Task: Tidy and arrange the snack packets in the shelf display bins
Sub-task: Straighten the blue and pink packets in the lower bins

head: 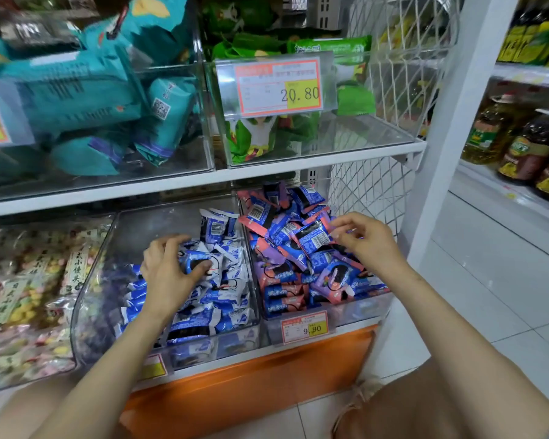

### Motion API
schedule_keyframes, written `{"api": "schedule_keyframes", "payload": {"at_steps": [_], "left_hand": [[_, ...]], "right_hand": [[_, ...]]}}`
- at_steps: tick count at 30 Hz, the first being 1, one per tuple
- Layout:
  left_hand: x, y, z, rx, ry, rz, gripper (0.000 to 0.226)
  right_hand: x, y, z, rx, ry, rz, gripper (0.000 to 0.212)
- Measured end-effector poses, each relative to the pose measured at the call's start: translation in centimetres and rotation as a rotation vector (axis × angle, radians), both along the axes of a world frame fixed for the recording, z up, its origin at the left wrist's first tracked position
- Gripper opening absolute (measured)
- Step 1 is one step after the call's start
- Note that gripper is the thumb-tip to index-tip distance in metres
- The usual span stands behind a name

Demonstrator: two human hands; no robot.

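Observation:
Two clear bins stand side by side on the lower shelf. The middle bin holds several blue-and-white cookie packets. My left hand is down in it, fingers and thumb curled round one blue-and-white packet. The right bin is heaped with pink, purple and blue cookie packets. My right hand hovers over that heap and its fingertips pinch the pink edge of a blue-and-pink packet.
On the left, a bin of bagged pastel snacks. The upper shelf carries bins of teal packets and green packets, with a 20.80 price tag. White wire mesh closes the shelf's right end. Oil bottles stand on the neighbouring shelf.

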State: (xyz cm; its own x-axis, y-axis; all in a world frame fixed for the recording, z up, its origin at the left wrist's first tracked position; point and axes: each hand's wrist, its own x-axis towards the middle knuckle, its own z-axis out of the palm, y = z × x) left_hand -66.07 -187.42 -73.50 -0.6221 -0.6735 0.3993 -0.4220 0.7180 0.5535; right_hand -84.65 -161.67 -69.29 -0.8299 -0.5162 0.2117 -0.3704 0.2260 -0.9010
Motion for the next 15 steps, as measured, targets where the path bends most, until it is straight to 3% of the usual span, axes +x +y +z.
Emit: {"api": "schedule_keyframes", "payload": {"at_steps": [8, 15], "left_hand": [[-1.9, 4.5, 2.2, -0.171, 0.172, -0.384, 0.033], [-8.1, 10.7, 2.4, -0.017, -0.059, -0.661, 0.036]], "right_hand": [[-0.6, 2.6, -0.8, 0.047, 0.029, -0.054, 0.032], [-0.7, 5.2, -1.1, 0.072, 0.019, -0.059, 0.034]]}}
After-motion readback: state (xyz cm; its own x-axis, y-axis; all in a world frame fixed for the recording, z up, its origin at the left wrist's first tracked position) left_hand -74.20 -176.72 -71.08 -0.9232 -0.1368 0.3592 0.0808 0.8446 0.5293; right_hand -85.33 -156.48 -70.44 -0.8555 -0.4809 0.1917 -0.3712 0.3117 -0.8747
